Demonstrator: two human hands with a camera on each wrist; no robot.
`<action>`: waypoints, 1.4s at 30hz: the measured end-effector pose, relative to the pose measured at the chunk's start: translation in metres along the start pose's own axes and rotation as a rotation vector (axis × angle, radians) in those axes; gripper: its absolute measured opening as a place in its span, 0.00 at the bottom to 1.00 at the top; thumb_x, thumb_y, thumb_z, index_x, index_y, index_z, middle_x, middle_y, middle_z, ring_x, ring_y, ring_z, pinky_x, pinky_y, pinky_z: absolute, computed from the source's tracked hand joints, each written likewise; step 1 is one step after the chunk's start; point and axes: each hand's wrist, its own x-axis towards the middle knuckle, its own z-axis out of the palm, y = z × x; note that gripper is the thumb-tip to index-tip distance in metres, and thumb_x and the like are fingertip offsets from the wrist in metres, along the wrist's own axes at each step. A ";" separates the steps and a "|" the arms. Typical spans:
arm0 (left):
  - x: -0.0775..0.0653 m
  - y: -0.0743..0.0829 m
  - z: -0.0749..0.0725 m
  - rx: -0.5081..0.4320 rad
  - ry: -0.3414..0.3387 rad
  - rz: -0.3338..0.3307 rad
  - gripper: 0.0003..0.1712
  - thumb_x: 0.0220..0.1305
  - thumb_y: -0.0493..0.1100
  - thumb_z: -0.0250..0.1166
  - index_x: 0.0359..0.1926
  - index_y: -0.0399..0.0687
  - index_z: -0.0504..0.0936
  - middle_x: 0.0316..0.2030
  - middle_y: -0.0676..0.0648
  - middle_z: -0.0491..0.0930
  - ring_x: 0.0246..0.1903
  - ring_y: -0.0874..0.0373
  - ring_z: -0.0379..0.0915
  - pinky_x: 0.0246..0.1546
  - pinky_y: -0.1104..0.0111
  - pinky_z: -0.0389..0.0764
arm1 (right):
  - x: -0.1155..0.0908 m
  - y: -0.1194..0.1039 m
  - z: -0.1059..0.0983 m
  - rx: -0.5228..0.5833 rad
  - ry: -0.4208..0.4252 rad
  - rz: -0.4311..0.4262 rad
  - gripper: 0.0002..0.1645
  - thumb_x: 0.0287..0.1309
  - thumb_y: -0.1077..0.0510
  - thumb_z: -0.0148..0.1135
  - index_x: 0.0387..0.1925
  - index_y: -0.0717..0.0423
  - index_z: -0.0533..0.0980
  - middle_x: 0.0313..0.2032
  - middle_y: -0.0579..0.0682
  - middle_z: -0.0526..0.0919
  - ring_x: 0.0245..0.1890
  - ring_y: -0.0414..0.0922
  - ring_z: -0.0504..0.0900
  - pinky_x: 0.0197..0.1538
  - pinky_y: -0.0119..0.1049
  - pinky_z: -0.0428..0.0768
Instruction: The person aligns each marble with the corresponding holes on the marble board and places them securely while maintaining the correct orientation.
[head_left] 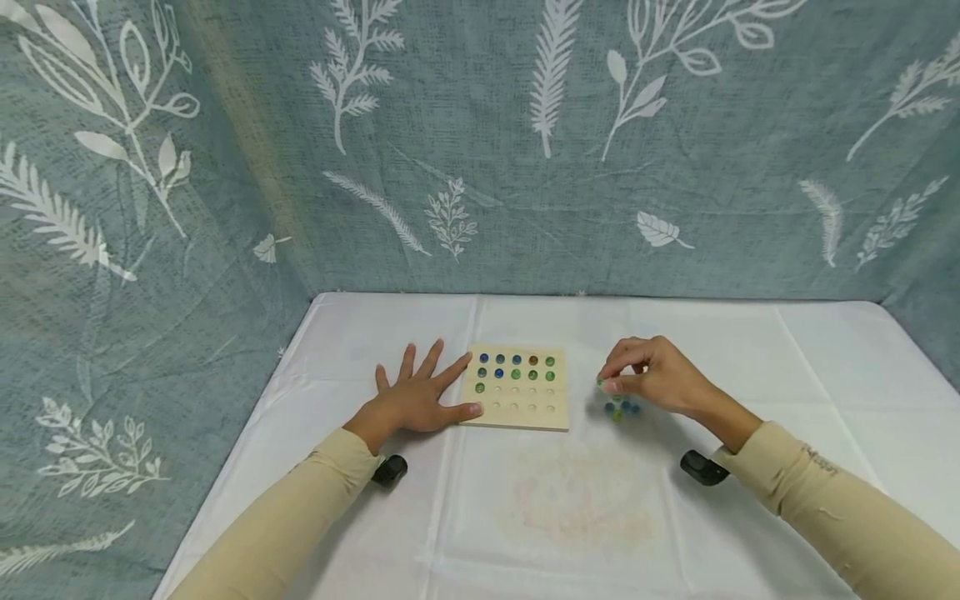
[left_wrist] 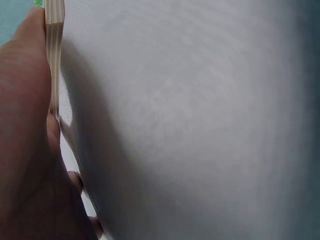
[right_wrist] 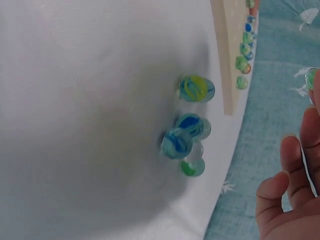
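Note:
A pale wooden board (head_left: 525,419) with rows of round hollows lies on the table. Glass marbles, mostly green and blue with one brownish (head_left: 533,361), fill its two far rows, and a green marble (head_left: 480,388) sits at the left of the third row. My left hand (head_left: 416,402) lies spread at the board's left side, thumb and index finger touching its edge. Right of the board, my right hand (head_left: 663,379) pinches a greenish marble (right_wrist: 311,79) between thumb and fingertips. Below that hand, several loose marbles (right_wrist: 176,143) are clustered on the cloth.
A white cloth (head_left: 585,500) covers the table, with faint brownish stains in front of the board. Blue-green curtains (head_left: 480,208) with white leaf prints hang behind and at the sides. Black wrist devices (head_left: 703,468) sit under both wrists.

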 end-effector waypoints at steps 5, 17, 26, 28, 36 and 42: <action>0.000 0.001 0.002 0.009 -0.001 -0.007 0.54 0.62 0.85 0.53 0.83 0.80 0.43 0.85 0.50 0.26 0.82 0.36 0.13 0.71 0.23 0.25 | 0.002 -0.001 0.005 0.002 -0.005 -0.017 0.03 0.58 0.64 0.75 0.35 0.59 0.91 0.34 0.51 0.88 0.33 0.38 0.75 0.36 0.33 0.69; 0.000 0.002 0.003 0.009 -0.002 -0.008 0.54 0.63 0.84 0.53 0.83 0.80 0.43 0.85 0.50 0.26 0.82 0.36 0.13 0.71 0.23 0.25 | 0.013 -0.008 0.016 0.030 -0.035 -0.007 0.03 0.60 0.63 0.74 0.35 0.58 0.91 0.35 0.52 0.88 0.32 0.41 0.72 0.36 0.34 0.68; -0.001 0.003 0.001 0.009 0.005 -0.015 0.54 0.63 0.84 0.53 0.83 0.79 0.45 0.86 0.48 0.28 0.83 0.35 0.15 0.71 0.23 0.27 | 0.021 -0.012 0.025 0.029 -0.049 -0.016 0.03 0.59 0.63 0.75 0.36 0.57 0.91 0.36 0.52 0.89 0.32 0.40 0.72 0.36 0.34 0.68; -0.001 0.003 0.001 0.012 0.004 -0.017 0.54 0.63 0.84 0.53 0.83 0.79 0.45 0.86 0.49 0.28 0.83 0.35 0.15 0.71 0.23 0.27 | 0.021 -0.012 0.027 0.033 -0.051 -0.012 0.03 0.59 0.64 0.75 0.35 0.57 0.91 0.36 0.52 0.89 0.32 0.40 0.72 0.36 0.34 0.68; 0.000 0.002 0.001 0.017 -0.002 -0.017 0.54 0.63 0.84 0.53 0.83 0.80 0.43 0.85 0.49 0.26 0.82 0.35 0.14 0.72 0.23 0.27 | 0.026 -0.016 0.036 0.064 -0.065 -0.047 0.03 0.57 0.65 0.76 0.33 0.56 0.91 0.34 0.51 0.88 0.32 0.38 0.73 0.36 0.33 0.69; 0.000 0.000 0.002 0.003 0.005 -0.012 0.55 0.62 0.85 0.51 0.83 0.79 0.43 0.85 0.49 0.27 0.83 0.36 0.15 0.72 0.24 0.26 | 0.029 -0.021 0.040 0.064 -0.072 -0.067 0.03 0.58 0.66 0.75 0.33 0.57 0.91 0.34 0.52 0.88 0.31 0.38 0.72 0.35 0.34 0.68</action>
